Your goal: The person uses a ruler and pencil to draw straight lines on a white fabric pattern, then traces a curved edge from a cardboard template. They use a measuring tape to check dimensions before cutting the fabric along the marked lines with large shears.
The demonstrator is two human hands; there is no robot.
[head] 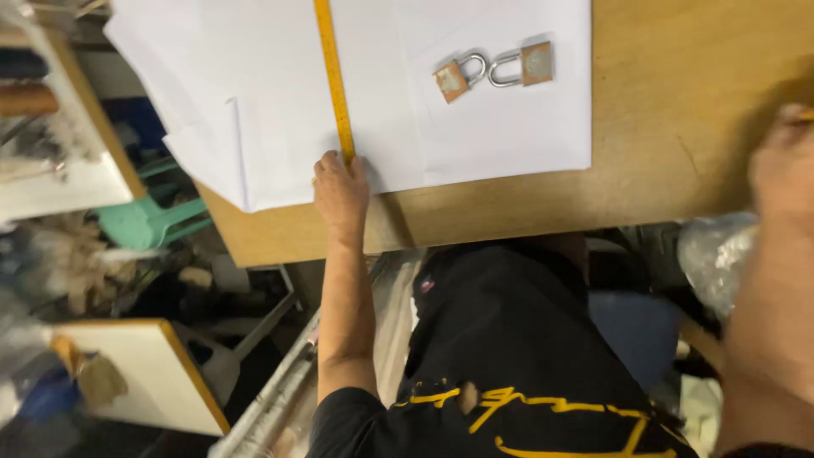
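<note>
— Two hands are showing. The left hand point(341, 191) is pressing flat, fingers together, on the near end of a yellow ruler point(333, 76), which is lying straight up across white paper sheets point(280, 93).

— And the other one?

— The right hand point(784, 161) is hovering well apart from the ruler, at the far right over bare wood. It is blurred, so I cannot tell whether it is gripping anything, though something thin may be poking out at its top.

— What is lying between them?

— Two small padlocks point(494, 69), shackles touching, are resting on the paper to the right of the ruler.

— The surface?

— A wooden table point(678, 102), its edge facing the person. Below it, a green plastic chair point(153, 216) and cluttered shelves are sitting to the left.
</note>
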